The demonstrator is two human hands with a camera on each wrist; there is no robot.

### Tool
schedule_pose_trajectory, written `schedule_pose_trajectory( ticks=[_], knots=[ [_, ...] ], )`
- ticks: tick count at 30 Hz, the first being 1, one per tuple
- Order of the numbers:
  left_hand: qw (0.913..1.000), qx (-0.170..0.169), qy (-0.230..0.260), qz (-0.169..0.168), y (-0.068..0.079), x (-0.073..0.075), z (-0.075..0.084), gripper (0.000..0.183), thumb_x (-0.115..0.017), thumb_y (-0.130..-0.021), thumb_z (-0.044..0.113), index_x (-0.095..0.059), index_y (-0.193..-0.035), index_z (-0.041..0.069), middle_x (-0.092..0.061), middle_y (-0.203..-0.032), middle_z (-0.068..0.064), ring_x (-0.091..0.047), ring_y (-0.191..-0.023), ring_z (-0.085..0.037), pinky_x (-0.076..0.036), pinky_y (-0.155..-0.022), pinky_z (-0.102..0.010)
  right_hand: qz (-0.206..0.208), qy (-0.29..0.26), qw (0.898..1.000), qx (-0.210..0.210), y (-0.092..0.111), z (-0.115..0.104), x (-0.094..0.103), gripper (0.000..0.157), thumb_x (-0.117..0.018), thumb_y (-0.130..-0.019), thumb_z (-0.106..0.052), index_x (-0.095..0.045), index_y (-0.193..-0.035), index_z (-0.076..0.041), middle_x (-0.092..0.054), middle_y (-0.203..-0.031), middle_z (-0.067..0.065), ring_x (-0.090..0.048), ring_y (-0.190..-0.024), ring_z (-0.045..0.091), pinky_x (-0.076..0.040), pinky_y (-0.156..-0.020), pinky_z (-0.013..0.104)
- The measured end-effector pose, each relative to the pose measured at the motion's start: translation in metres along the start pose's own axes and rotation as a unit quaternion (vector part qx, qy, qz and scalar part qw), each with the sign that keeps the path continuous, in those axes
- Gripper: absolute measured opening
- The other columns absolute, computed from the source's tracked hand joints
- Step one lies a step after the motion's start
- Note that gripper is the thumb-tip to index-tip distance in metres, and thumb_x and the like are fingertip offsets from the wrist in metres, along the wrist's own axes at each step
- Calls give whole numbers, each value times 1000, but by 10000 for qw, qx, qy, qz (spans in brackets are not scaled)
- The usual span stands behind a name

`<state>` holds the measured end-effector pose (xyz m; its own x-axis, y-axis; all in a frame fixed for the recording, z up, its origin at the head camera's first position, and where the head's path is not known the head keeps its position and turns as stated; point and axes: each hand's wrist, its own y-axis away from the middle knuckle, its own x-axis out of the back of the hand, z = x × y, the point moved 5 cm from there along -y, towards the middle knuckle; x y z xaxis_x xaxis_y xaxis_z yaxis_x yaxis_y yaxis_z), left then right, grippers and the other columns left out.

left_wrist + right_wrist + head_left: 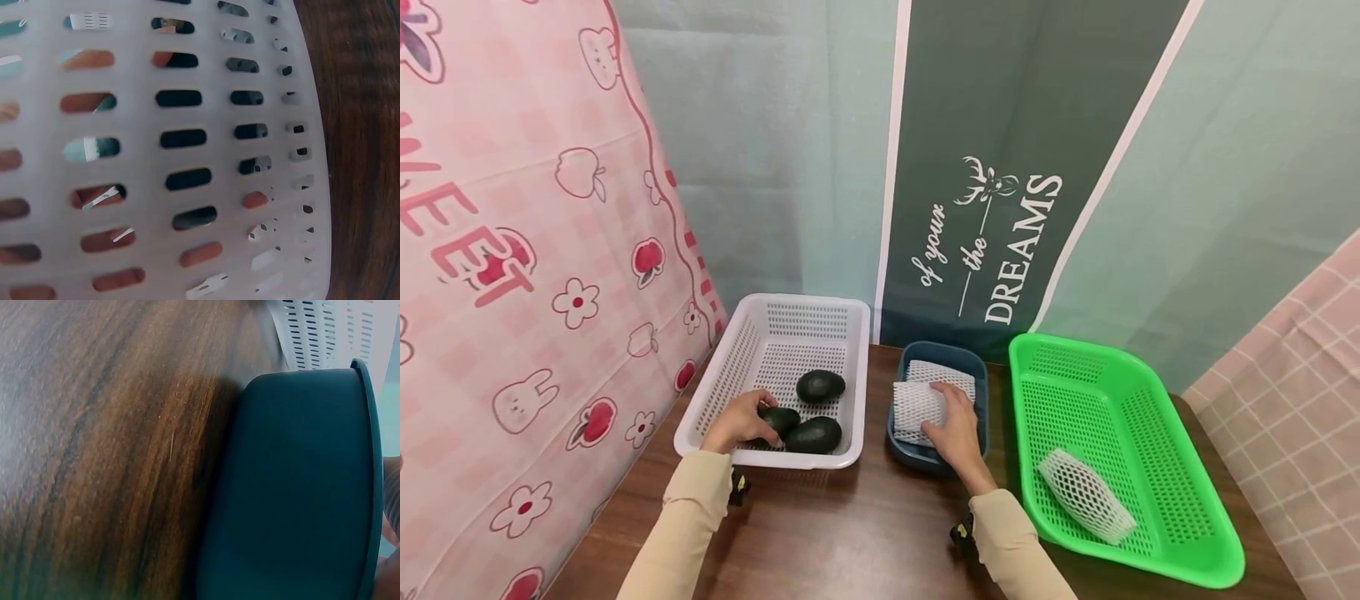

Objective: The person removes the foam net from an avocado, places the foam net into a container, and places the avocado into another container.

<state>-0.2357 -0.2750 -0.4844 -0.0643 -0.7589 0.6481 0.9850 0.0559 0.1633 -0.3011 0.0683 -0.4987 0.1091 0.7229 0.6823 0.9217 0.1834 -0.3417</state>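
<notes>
My left hand (745,421) reaches into the white basket (688,433), thumb and fingers around a dark green avocado (784,419). Two more avocados lie close by, one touching it in front and another avocado (820,387) behind. In the left wrist view the basket wall (140,119) hides most of that hand. Over the dark blue bin (925,458), my right hand (957,425) grips a white foam net sleeve (916,408) between thumb and fingers. Another foam net (943,372) lies beneath it. The bin's side (294,481) fills much of the right wrist view, with only part of the hand beyond its rim.
A green basket (1026,433) stands on the right, with one foam net sleeve (1086,496) lying in it. All three containers rest on a brown wooden table (850,533). Hanging cloths (775,167) enclose the back and both sides.
</notes>
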Motion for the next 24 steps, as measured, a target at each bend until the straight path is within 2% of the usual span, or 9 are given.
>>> schedule_pose_trajectory(
  ticks=[4,6,11,17,24],
  knots=[
    [9996,200,135,-114,3,0,-1,57,-89,-55,-1,-60,-104,-2,-60,-107,-21,-53,-84,-30,-48,-56,-38,-168,2,9999,-17,2,0,-2,55,-81,-71,-1,-60,-122,-1,-53,-128,23,-44,-121,41,-33,-101,58],
    [9996,203,102,-140,4,1,0,56,-89,-57,0,-60,-105,-2,-61,-107,-21,-54,-82,-29,-47,-54,-38,-241,43,9997,-83,3,0,-2,54,-81,-72,-3,-61,-122,-2,-53,-127,23,-44,-120,40,-34,-100,58],
    [10000,-32,-10,-44,8,7,7,51,-86,-60,2,-62,-105,-4,-62,-105,-24,-57,-87,-32,-50,-62,-40,-208,14,9998,-76,5,-2,1,55,-82,-71,-3,-62,-122,-2,-53,-127,22,-44,-119,39,-34,-100,57],
    [9991,-349,-228,115,9,13,15,41,-82,-63,2,-64,-100,-4,-64,-101,-23,-59,-93,-34,-50,-76,-46,17,-9,9997,256,4,-6,5,53,-82,-70,-2,-63,-119,-1,-55,-123,22,-46,-117,39,-33,-99,57],
    [9988,-386,-287,109,9,12,13,38,-81,-64,1,-65,-98,-5,-66,-98,-20,-60,-88,-30,-50,-72,-43,-117,14,9997,236,4,-6,6,52,-81,-72,-5,-62,-121,-1,-55,-124,22,-46,-119,38,-30,-102,56]
  ],
)
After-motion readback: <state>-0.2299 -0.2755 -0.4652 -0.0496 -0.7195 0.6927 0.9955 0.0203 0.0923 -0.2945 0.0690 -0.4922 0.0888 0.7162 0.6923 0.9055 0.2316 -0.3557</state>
